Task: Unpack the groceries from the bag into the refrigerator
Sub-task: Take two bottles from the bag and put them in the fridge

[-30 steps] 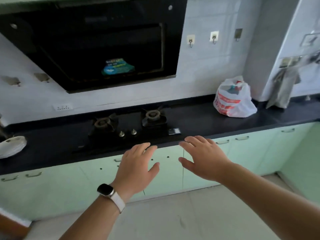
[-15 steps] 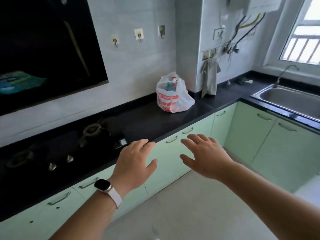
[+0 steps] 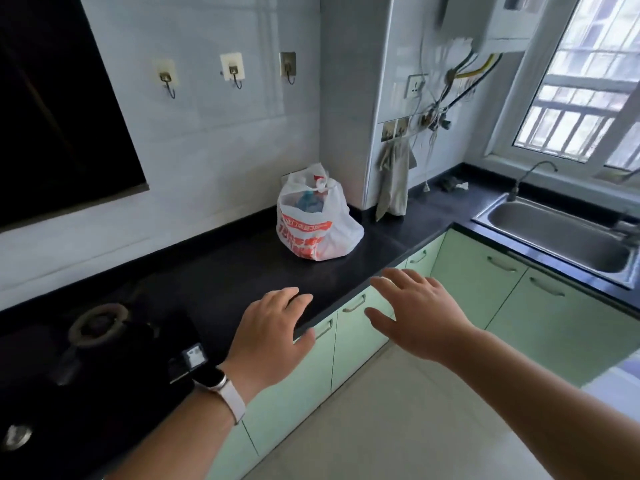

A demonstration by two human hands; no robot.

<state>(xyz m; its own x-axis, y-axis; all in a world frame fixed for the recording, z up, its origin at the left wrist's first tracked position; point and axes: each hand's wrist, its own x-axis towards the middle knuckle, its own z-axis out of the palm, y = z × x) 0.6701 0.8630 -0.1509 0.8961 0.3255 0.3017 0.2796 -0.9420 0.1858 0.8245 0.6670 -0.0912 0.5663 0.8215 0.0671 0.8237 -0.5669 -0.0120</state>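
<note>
**A grocery bag (image 3: 317, 220) stands on a kitchen counter (image 3: 225, 271), beyond two empty hands**

Seen from head height, looking down along a dark counter that runs away to the right and turns a corner. The white plastic grocery bag, printed in orange-red, sits upright on the counter near the back wall, just left of a boxed-in wall column. Its handles are knotted at the top. Blue and red packaging shows faintly through the plastic.

The left hand (image 3: 270, 337), with a watch (image 3: 214, 379) on a pale strap at the wrist, is held palm down over the counter's front edge. Its grip is wide, fingers relaxed, and it holds nothing. Whether it touches the counter cannot be told. The right hand (image 3: 419, 320) is raised beside it in front of the pale green cabinets (image 3: 478, 282), fingers spread and loose, grip wide and empty. Both hands are well apart from the bag.

At lower left is a black gas stove (image 3: 104, 341) set into the counter. Three hooks (image 3: 232, 69) are stuck to the tiled wall above. A grey cloth (image 3: 393, 181) hangs on the column. At right, a steel sink (image 3: 554, 237) lies under a window (image 3: 581, 98).
</note>
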